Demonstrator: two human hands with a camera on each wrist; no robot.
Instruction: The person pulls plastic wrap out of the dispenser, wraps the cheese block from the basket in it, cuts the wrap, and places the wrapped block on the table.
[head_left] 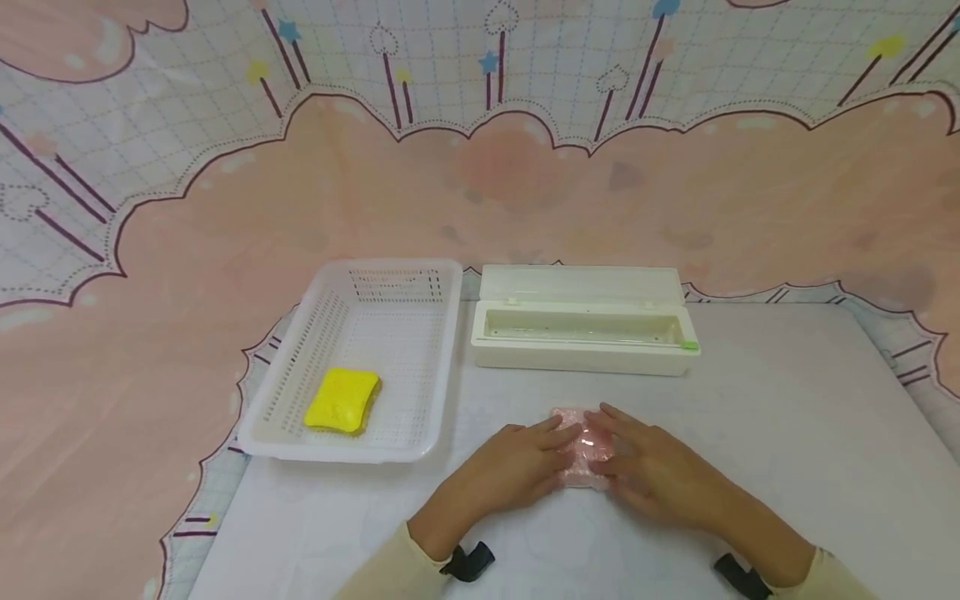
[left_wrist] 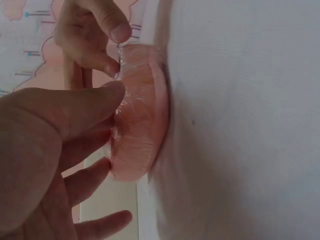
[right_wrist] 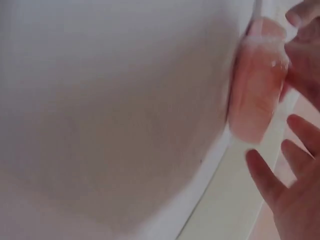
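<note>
A pink sponge-like block (head_left: 585,446), wrapped in shiny, wrinkled clear film, lies on the white table between both hands. My left hand (head_left: 517,467) rests its fingertips on the block's left part, fingers loosely spread. From the other side my right hand (head_left: 660,475) reaches in, its fingers spread out at the block's right edge. In the left wrist view the thumb (left_wrist: 107,95) lies against the wrapped block (left_wrist: 137,115), while the little finger stands off it. The right wrist view shows the block (right_wrist: 257,85) flat on the table beside the fingers.
Left on the table stands a white perforated basket (head_left: 427,446) holding a yellow pillow-shaped sponge (head_left: 341,400). Behind the hands is a long white box (head_left: 585,358) with its lid (head_left: 577,283) raised and a small green piece at its right end. A patterned pink cloth (head_left: 525,200) hangs behind.
</note>
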